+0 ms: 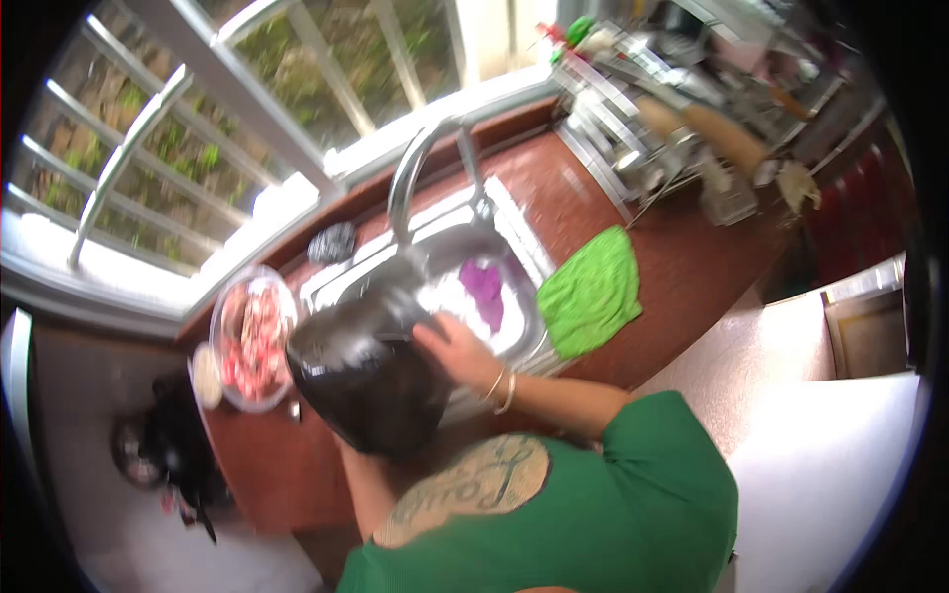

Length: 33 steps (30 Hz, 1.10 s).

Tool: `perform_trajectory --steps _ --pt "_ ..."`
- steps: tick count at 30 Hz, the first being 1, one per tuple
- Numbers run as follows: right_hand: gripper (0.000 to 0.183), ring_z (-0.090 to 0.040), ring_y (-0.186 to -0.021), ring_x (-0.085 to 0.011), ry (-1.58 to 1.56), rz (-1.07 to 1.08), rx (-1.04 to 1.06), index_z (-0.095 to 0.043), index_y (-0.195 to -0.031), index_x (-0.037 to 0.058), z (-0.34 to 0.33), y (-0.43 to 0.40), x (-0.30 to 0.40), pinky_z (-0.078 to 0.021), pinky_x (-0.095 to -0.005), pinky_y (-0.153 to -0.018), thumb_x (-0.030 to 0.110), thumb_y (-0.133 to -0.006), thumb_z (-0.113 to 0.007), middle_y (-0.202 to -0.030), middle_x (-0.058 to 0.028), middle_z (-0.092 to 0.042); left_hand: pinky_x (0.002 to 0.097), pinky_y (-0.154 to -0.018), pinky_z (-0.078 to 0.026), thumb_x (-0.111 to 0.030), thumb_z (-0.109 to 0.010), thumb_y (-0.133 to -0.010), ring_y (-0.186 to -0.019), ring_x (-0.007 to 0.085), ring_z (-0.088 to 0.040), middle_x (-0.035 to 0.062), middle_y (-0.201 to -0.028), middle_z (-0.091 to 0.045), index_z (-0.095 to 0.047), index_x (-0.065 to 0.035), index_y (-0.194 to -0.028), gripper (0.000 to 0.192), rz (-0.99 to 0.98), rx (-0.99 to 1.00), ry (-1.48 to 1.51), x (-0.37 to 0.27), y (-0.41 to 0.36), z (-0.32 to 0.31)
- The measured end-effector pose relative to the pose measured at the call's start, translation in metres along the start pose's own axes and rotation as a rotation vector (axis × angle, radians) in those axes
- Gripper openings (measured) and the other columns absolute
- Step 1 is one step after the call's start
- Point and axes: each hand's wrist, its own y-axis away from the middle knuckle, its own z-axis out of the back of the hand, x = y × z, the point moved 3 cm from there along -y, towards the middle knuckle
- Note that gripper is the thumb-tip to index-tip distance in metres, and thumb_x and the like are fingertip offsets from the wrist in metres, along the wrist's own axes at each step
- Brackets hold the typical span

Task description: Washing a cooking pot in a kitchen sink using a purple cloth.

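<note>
A large dark glossy container (374, 370), blurred and tilted, is held over the left front edge of the steel sink (530, 326). My right hand (460, 352) grips its right side near the rim. My left forearm reaches up beneath it, and the left hand is hidden behind the container. Just beyond it, the curved metal faucet (408, 174) arches over the sink. A purple cloth (483, 293) lies in the basin. Left of the container stands a clear plastic tub (256, 337) holding pinkish pieces that look like raw meat.
A green cloth (593, 293) lies on the red-brown counter (667, 296) right of the sink. A dish rack (630, 148) full of utensils stands at the back right. A dark scouring pad (332, 243) sits behind the sink, below the barred window. A round pale object (206, 376) is beside the tub.
</note>
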Motion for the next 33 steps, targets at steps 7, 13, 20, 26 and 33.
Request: perform_trajectory --steps 7,13,20,26,33 --pt "0.032 -0.055 -0.078 -0.0058 -0.600 -0.232 0.123 -0.058 -0.102 0.0027 -0.006 0.027 -0.076 -0.0454 -0.0215 -0.069 0.030 -0.087 -0.052 -0.086 -0.0016 -0.061 0.0312 -0.091 -0.040 -0.033 -0.055 -0.084 -0.105 0.0225 -0.050 0.0096 -0.115 -0.051 -0.040 -0.0056 -0.124 0.051 -0.064 0.091 -0.165 -0.034 -0.035 -0.009" --pt "0.029 -0.057 -0.090 -0.0123 -0.758 -0.142 0.219 -0.052 -0.110 0.0013 -0.025 0.032 -0.054 -0.0475 -0.0258 -0.079 0.021 -0.089 -0.047 -0.103 -0.0075 -0.059 0.0334 -0.093 -0.037 -0.032 -0.051 -0.086 -0.112 0.0246 -0.045 0.0117 -0.124 -0.044 -0.033 -0.0036 -0.130 0.055 -0.374 0.097 -0.612 -0.096 0.010 -0.075" --pt "0.028 -0.058 -0.091 -0.0159 -0.295 0.116 0.176 -0.050 -0.112 0.0012 -0.036 0.040 -0.009 -0.0482 -0.0287 -0.081 0.016 -0.089 -0.044 -0.105 -0.0095 -0.058 0.0314 -0.096 -0.032 -0.026 -0.052 -0.086 -0.114 0.0229 -0.042 0.0124 -0.127 -0.040 -0.031 -0.0009 -0.131 0.056 -0.443 0.207 -0.622 -0.136 0.047 -0.119" --pt "0.029 -0.057 -0.090 -0.0147 -0.650 0.124 0.166 -0.051 -0.109 0.0038 -0.045 0.054 -0.002 -0.0469 -0.0284 -0.079 0.017 -0.083 -0.053 -0.102 -0.0077 -0.058 0.0305 -0.093 -0.034 -0.024 -0.049 -0.088 -0.110 0.0204 -0.045 0.0102 -0.121 -0.046 -0.037 -0.0007 -0.126 0.046 -0.406 0.321 -0.664 -0.152 0.060 -0.145" --pt "0.027 -0.058 -0.083 -0.0114 -0.316 0.347 0.008 -0.052 -0.106 0.0030 -0.043 0.079 0.051 -0.0492 -0.0241 -0.072 0.023 -0.089 -0.047 -0.095 -0.0058 -0.060 0.0328 -0.094 -0.034 -0.030 -0.052 -0.086 -0.110 0.0229 -0.044 0.0106 -0.120 -0.046 -0.037 -0.0003 -0.125 0.052 -0.423 0.489 -0.640 -0.168 0.058 -0.141"
